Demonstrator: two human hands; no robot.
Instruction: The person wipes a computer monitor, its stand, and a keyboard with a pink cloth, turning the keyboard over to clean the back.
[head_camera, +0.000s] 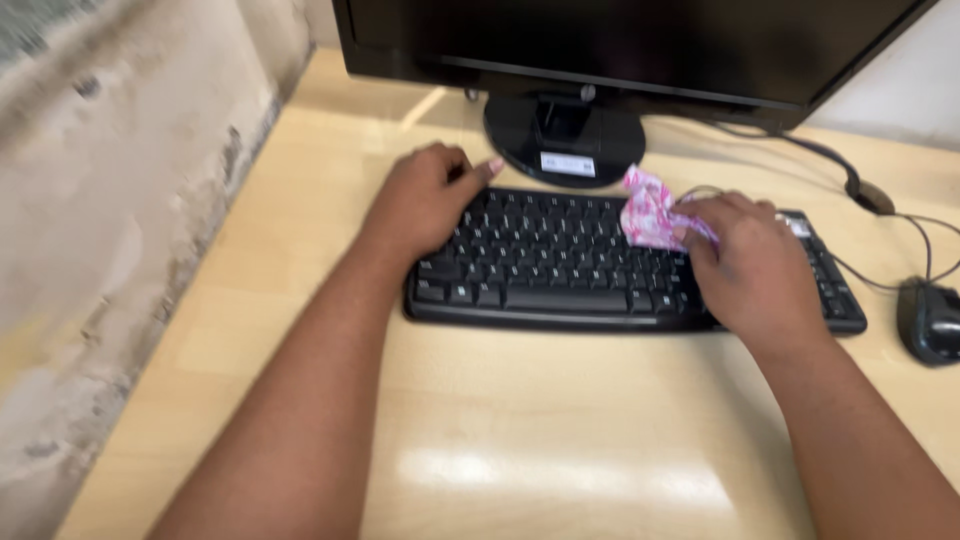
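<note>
One head-worn view only, looking steeply down and forward over the person's own forearms; it sits close above the desk (300, 300); beyond the left hand (425, 200) the frame cuts the monitor (640, 40) short.

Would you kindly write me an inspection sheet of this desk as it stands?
Surface: pale wooden desk, glare patch near front.
Job's things: black keyboard; pink-and-white cloth over its keys.
Clutter: nothing seen.
Grips: left hand rests on keyboard's top-left corner; right hand holds the cloth.
Cables: dark cable runs behind keyboard; another leads to the black mouse.
Surroundings: black monitor on round stand; stained wall at left.
</note>
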